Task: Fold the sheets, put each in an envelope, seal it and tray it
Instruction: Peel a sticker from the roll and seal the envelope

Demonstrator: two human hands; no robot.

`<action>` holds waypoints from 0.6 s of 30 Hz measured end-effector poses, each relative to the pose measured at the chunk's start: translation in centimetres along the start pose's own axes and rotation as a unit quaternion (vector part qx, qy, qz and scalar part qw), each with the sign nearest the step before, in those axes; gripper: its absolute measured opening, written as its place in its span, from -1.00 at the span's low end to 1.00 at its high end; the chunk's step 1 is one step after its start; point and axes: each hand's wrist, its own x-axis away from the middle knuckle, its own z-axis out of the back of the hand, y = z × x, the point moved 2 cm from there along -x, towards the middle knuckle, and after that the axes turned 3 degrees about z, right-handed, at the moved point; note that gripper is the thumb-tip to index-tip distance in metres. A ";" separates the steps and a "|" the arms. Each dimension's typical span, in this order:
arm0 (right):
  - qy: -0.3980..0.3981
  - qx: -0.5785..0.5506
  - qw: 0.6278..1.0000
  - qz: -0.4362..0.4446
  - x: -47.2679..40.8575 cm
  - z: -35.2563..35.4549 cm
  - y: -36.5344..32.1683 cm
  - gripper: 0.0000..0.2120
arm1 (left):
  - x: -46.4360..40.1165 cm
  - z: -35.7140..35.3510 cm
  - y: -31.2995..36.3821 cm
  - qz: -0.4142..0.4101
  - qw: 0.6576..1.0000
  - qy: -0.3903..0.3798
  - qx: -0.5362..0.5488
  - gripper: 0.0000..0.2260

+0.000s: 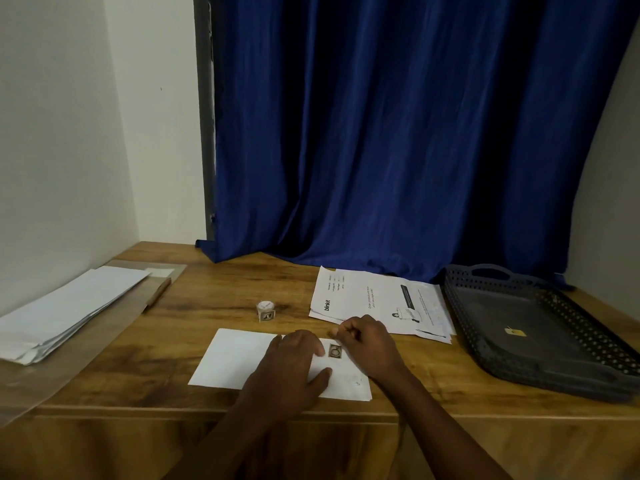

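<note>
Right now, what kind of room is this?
Probably a corner of a home room set up for mailing: a wooden desk against a white wall, a blue curtain behind it, envelopes stacked on the left.

Wooden table [214, 299] with envelope [235, 358], sheets [374, 299], tray [519, 327], sticker roll [266, 309].

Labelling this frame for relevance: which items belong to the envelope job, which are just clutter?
Job:
white envelope under both hands
small square sticker on it
sticker roll
printed white sheets
stack of white envelopes
dark perforated plastic tray

Lying about:
blue curtain
wooden pencil
clear plastic sleeve
</note>
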 end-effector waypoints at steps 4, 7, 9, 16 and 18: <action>-0.041 -0.077 0.996 -0.013 0.2 1.5 -1.2 -0.80 | -0.2 0.2 0.0 0.036 0.999 0.009 0.006 -0.29; -0.114 -0.076 0.991 -0.001 -0.1 2.1 -2.4 -0.84 | -0.3 0.2 0.1 0.042 0.999 0.008 -0.003 -0.21; -0.161 -0.073 0.984 0.005 -0.7 2.1 -3.3 -0.86 | -0.2 0.1 0.0 0.039 0.999 0.019 -0.005 -0.21; -0.295 0.016 0.955 -0.005 -4.2 1.6 -5.7 -0.59 | 0.3 1.0 0.8 0.033 0.999 0.038 0.003 -0.21; -0.319 0.048 0.946 -0.008 -4.8 1.6 -6.2 -0.52 | 0.5 1.3 1.1 0.035 0.999 0.040 0.001 -0.21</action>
